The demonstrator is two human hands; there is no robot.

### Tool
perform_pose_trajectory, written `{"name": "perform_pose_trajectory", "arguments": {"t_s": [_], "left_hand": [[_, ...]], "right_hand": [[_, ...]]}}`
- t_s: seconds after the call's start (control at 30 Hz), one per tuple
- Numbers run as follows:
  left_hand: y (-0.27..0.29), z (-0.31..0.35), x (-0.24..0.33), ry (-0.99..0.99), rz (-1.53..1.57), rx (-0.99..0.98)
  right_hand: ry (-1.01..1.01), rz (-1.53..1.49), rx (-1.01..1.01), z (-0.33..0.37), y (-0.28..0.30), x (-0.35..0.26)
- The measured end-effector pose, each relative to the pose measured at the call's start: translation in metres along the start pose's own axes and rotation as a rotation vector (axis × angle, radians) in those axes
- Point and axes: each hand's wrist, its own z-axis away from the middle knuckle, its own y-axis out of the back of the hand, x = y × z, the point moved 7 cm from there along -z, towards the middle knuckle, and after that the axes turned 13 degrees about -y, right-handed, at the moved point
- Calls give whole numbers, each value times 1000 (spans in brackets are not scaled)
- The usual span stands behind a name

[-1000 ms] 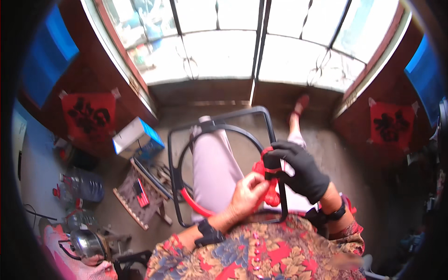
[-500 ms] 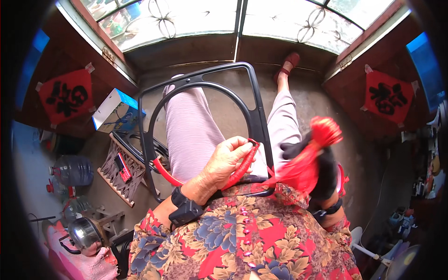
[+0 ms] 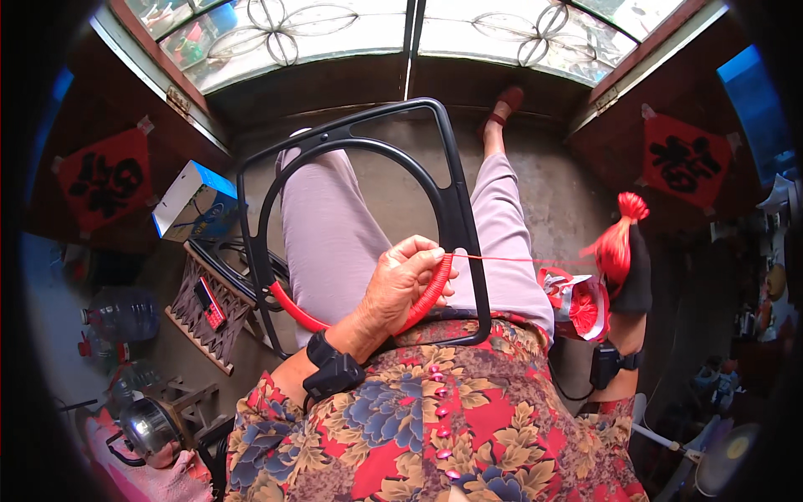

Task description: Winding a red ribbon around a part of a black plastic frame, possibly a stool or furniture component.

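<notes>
A black frame (image 3: 456, 205) with a round inner ring rests across my lap. The lower part of its ring is wound closely with red cord (image 3: 305, 316). My left hand (image 3: 410, 276) is closed on the ring's right side, thumb and fingertips pinching at the end of the winding. From there a single red strand (image 3: 527, 259) runs taut to the right. At its other end my right hand (image 3: 633, 272), in a black glove, is closed on a bundle of red cord (image 3: 617, 243), out beyond my thigh. The bundle partly hides the glove's fingers.
An open bag of red cord (image 3: 585, 308) sits by my right thigh. To the left are a folding stool (image 3: 205, 293) with a red phone (image 3: 211, 308) on it, a blue-and-white box (image 3: 199, 201), large bottles (image 3: 125, 314) and a metal kettle (image 3: 150, 431). Glass doors (image 3: 335, 33) stand ahead.
My right hand has swung outward to the right with the red bundle, drawing the strand straight. My left hand keeps its hold on the ring. The bag of cord has come into fuller view.
</notes>
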Motion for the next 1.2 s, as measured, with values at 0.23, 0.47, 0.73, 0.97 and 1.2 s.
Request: {"name": "perform_pose_trajectory", "arguments": {"t_s": [0.23, 0.47, 0.73, 0.97, 1.2], "left_hand": [[11, 0, -3, -164, -196, 31], [5, -4, 16, -477, -662, -2], [7, -2, 12, -254, -391, -87], [-3, -3, 6, -232, -184, -111], [3, -1, 1, -24, -151, -68]], "right_hand": [[443, 840, -158, -36, -165, -5], [1141, 1536, -823, 6, -286, 60], [522, 1125, -853, -3, -231, 25], [752, 1348, -699, 53, -211, 40], [-579, -230, -394, 52, -130, 28]]}}
